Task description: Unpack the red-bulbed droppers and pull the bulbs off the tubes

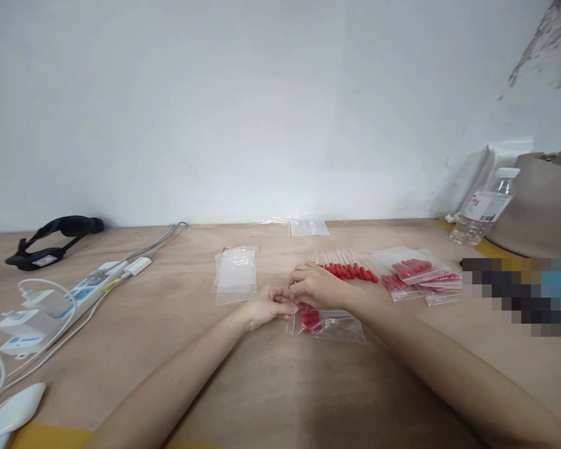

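Near the table's middle lies a small clear zip bag (341,327) with several short red pieces (311,319) at its left end. My left hand (268,307) is closed, its thumb and fingers pinching the bag's left edge. My right hand (318,285) bends over the same edge with fingertips closed on it and partly hides the bag. Just beyond my right hand is a row of red pieces with thin pale sticks (350,271). Left of the hands is a stack of flat clear bags (236,271). Several filled bags (414,268) overlap to the right.
A white power strip (86,290) with plugs and cables runs along the left, near a black strap-like headset (53,243). Another flat bag (308,228) lies by the wall. At the back right a plastic bottle (484,206) leans against a grey-brown container (537,199).
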A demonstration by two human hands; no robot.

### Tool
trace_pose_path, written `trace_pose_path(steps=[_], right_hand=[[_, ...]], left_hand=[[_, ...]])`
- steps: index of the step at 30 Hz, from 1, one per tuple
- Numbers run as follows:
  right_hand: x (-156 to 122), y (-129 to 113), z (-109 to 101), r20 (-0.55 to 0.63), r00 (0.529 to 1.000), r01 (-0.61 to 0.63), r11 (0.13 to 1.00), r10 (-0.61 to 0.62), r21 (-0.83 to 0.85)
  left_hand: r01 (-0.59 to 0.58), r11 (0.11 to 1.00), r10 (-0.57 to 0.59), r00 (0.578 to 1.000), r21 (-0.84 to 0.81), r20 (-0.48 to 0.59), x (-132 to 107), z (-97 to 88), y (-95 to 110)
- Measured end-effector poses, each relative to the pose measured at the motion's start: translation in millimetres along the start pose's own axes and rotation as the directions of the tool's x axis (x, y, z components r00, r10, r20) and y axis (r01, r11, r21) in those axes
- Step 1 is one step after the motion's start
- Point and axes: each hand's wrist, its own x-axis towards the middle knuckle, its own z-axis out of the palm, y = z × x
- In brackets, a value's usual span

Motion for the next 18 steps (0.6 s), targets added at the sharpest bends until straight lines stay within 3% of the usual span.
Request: trace_pose_path(steps=[7, 12, 18], right_hand=[[-12.8, -5.8, 11.3, -0.071, 0.997, -0.027, 0.998, 0.023, -0.055], [-18.4, -8.8, 12.1, -0.145, 0.989, -0.048, 0.994, 0.032, -0.103], [-28.6, -8.1, 15.0, -0.154, 0.982, -0.125, 0.987, 0.109, -0.101]], left_hand=[[-0.019, 1.0, 0.02, 0.999, -0.012, 0.046, 2.0, -1.3, -2.3], [0.027, 0.995, -0.027, 1.0, -0.097, 0.004, 0.5, -1.4, -0.3], [0.01, 0.998, -0.011, 1.0, -0.061, -0.012, -2.4, 1.1, 1.8]])
